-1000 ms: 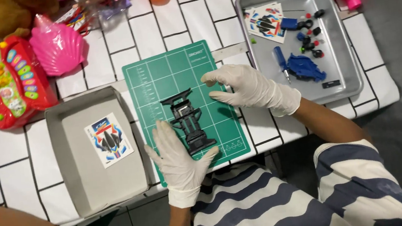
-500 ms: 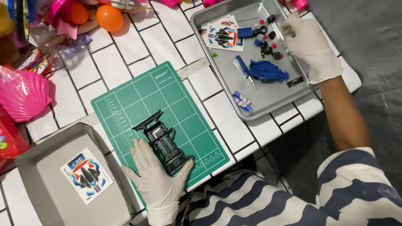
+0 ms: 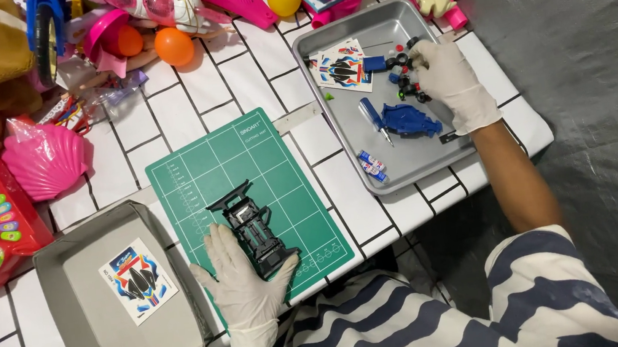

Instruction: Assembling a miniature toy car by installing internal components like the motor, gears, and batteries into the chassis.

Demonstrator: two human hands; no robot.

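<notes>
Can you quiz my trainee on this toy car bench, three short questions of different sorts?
1. True or false: the left hand rests on the black car chassis on the green cutting mat.
2. Where is the right hand? A) in the metal tray B) on the grey box C) on the pink shell
3. What colour is the car body in the tray?

Key: 1 true; 2 A; 3 blue.
</notes>
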